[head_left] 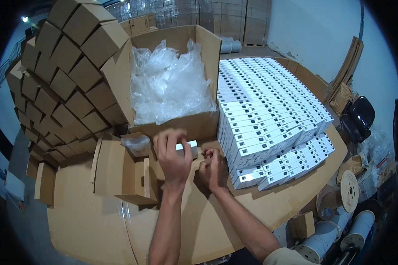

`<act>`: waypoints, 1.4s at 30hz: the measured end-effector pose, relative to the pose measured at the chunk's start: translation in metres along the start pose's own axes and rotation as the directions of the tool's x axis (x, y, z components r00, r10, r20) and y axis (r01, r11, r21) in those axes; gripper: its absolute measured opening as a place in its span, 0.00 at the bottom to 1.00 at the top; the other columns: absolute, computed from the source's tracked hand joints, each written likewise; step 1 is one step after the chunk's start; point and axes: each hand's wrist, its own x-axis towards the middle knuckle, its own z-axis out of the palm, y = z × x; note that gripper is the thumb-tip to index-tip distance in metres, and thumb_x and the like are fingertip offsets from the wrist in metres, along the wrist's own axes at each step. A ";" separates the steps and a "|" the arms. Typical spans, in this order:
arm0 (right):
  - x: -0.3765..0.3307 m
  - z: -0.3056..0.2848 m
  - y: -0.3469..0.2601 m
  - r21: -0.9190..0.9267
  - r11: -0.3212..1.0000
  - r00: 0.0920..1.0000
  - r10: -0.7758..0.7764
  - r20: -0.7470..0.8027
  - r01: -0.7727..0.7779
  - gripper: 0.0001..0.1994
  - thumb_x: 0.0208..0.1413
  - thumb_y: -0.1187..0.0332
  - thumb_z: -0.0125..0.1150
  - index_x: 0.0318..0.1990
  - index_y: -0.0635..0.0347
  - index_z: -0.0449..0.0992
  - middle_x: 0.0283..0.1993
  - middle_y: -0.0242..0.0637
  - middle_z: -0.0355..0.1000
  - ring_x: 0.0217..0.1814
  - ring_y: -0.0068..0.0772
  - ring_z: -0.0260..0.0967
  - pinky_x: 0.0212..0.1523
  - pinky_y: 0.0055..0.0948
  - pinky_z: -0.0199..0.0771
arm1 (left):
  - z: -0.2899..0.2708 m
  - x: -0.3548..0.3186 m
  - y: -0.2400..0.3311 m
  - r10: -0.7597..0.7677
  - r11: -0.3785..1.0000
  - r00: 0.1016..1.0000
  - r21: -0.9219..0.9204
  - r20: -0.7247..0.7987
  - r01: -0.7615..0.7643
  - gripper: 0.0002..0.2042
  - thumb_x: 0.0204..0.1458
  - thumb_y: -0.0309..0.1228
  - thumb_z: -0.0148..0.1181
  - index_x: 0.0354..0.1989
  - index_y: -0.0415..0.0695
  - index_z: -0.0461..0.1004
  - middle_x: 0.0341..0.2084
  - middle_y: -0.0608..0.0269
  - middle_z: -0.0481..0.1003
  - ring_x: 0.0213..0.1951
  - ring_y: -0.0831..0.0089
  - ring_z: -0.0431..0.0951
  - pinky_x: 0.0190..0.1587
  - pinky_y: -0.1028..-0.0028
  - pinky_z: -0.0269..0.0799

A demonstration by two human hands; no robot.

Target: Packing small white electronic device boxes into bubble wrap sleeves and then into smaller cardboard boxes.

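Centred on the bench (86,225), large open carton (194,126), filled with clear plastic bags (168,84). Directly before the carton, on its near side, a small white box (191,148), between both hands and partly hidden by fingers. Over the box's left part, near the carton's front wall, left hand (171,152) with fingers bent and blurred, thumb overlapping the white face; cannot tell whether clamped on it or only passing over it. Right of the box, also before the carton, right hand (214,168) with fingers curled inward; cannot tell what, if anything, is pinched there. Hands apart from each other, with the white box showing in the gap.

Near the carton's front left corner, just beside the left wrist, a smaller open brown box (108,176) with a clear bag (136,145) inside. Left of the carton, a tall pile of brown boxes (68,84), many tilted. Immediately right of the carton, long rows of white boxes (274,110) in a layered stack. Well beyond the carton, wrapped stacks (225,20). Far right of it, black chair (359,117); nearer and lower right, cable spools (349,191).
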 end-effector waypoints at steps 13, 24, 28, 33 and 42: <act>-0.003 -0.012 -0.009 -0.057 0.987 0.985 0.154 0.076 -0.150 0.14 0.46 0.79 0.53 0.43 0.65 0.68 0.39 0.47 0.74 0.42 0.45 0.77 0.44 0.38 0.76 | 0.081 0.174 -0.043 -0.049 0.977 0.942 0.214 0.332 -0.024 0.17 0.48 0.33 0.70 0.48 0.49 0.80 0.49 0.54 0.72 0.54 0.55 0.71 0.56 0.59 0.68; 0.000 -0.007 -0.010 -0.047 0.985 0.983 0.169 0.066 -0.166 0.14 0.45 0.79 0.54 0.43 0.66 0.68 0.41 0.47 0.75 0.43 0.45 0.77 0.45 0.37 0.76 | 0.057 0.200 -0.040 0.059 0.996 0.972 0.050 0.229 -0.073 0.07 0.50 0.29 0.68 0.35 0.41 0.79 0.38 0.53 0.79 0.45 0.55 0.76 0.51 0.60 0.71; -0.002 -0.006 -0.001 0.002 0.980 0.976 0.196 0.097 -0.197 0.14 0.46 0.79 0.54 0.43 0.65 0.68 0.41 0.47 0.75 0.43 0.45 0.77 0.47 0.37 0.76 | 0.022 0.211 -0.012 0.050 0.999 0.993 -0.021 0.103 -0.048 0.07 0.54 0.30 0.64 0.35 0.38 0.78 0.34 0.53 0.81 0.41 0.57 0.79 0.48 0.60 0.73; -0.010 0.001 0.020 0.054 0.996 0.996 0.069 0.053 -0.072 0.15 0.47 0.80 0.52 0.45 0.66 0.67 0.44 0.49 0.73 0.49 0.49 0.75 0.49 0.39 0.75 | -0.019 0.194 0.018 -0.104 0.981 0.994 -0.165 -0.030 0.098 0.09 0.58 0.32 0.62 0.38 0.38 0.77 0.33 0.56 0.81 0.39 0.64 0.81 0.45 0.65 0.74; -0.052 -0.021 -0.009 0.223 0.966 0.976 0.087 0.199 -0.131 0.15 0.53 0.82 0.48 0.49 0.66 0.64 0.48 0.45 0.70 0.54 0.41 0.72 0.56 0.36 0.71 | -0.074 0.054 0.074 -0.372 0.872 0.927 -0.328 0.043 0.365 0.06 0.61 0.26 0.59 0.40 0.36 0.71 0.33 0.61 0.78 0.37 0.78 0.76 0.43 0.77 0.71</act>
